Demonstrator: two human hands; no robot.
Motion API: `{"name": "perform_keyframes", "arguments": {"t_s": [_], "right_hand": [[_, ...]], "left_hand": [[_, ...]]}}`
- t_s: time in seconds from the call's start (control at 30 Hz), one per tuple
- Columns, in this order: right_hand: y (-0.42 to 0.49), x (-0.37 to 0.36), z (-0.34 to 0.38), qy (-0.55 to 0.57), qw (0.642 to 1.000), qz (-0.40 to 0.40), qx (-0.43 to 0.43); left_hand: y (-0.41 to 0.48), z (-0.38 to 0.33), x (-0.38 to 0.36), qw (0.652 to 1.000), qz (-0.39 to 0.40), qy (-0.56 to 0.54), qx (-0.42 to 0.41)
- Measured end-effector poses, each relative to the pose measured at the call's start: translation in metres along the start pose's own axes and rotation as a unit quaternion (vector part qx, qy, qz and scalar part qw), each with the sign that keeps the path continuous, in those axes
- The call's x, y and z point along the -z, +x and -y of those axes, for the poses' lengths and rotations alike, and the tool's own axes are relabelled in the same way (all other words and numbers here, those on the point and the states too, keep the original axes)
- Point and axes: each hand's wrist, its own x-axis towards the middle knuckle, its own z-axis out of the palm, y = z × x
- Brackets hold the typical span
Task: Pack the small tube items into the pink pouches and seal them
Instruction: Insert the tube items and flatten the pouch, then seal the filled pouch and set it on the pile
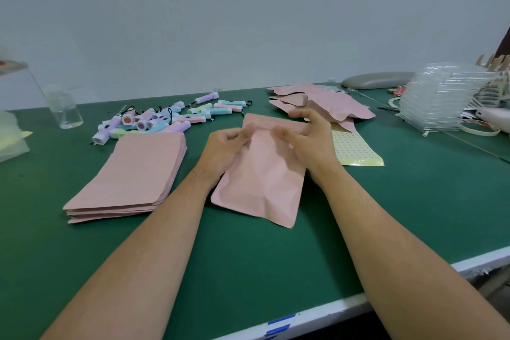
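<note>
My left hand and right hand both pinch the top strip of a pink pouch, whose lower end rests on the green table. Left of the pouch sits a stack of flat pouches. Behind the pouch to the left is a heap of pastel tubes, and behind it to the right are filled pouches. Beyond it all is a plain pale wall.

A person's left hand and right hand pinch the top edge of a bulging pink pouch at a green table. Left of that pouch sits a stack of flat pouches, with a heap of pastel tubes farther back. Behind the pouch to the right lies a loose pile of pouches, and a dotted yellow sheet shows just beside it.
</note>
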Motion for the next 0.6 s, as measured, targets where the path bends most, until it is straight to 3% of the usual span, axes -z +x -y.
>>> {"name": "perform_keyframes", "arguments": {"t_s": [0.13, 0.4, 0.5, 0.6], "right_hand": [[0.006, 0.008, 0.0, 0.036, 0.998, -0.033, -0.041], [0.006, 0.004, -0.001, 0.055, 0.992, -0.05, -0.097], [0.002, 0.006, -0.001, -0.157, 0.985, -0.069, -0.013], [0.001, 0.016, -0.003, -0.432, 0.896, -0.099, 0.02]], "left_hand": [[0.001, 0.0, 0.004, 0.998, 0.046, -0.017, 0.04], [0.003, -0.002, 0.001, 0.994, -0.001, -0.091, 0.068], [0.003, -0.001, -0.001, 0.991, -0.066, -0.102, 0.053], [0.005, 0.001, 0.002, 0.987, -0.126, -0.09, 0.048]]}}
